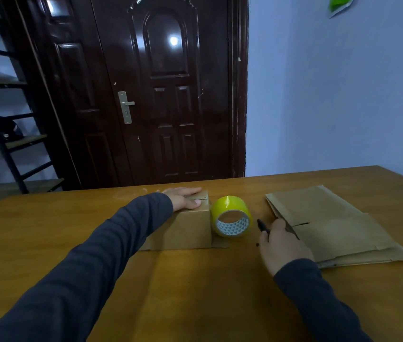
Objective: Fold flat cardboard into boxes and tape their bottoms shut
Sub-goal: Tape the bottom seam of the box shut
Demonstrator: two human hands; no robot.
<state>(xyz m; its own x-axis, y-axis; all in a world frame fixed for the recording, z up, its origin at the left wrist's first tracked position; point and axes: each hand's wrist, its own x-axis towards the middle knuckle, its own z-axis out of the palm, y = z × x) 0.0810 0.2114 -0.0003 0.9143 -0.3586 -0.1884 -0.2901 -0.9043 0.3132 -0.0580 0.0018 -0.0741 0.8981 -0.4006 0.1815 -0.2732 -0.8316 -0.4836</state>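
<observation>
Pressed flat by the spread left hand [185, 199], the folded box [187, 225] is held on the table [47, 230]; a black pen [263, 227] is pinched by the right hand [283, 245]. Light, stiff cardboard is best gripped along its creased edges.

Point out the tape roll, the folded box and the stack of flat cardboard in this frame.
tape roll [230, 213], head view, on its yellow outer band.
folded box [185, 230], head view, on its near side wall.
stack of flat cardboard [323, 218], head view, on the top sheet.
</observation>
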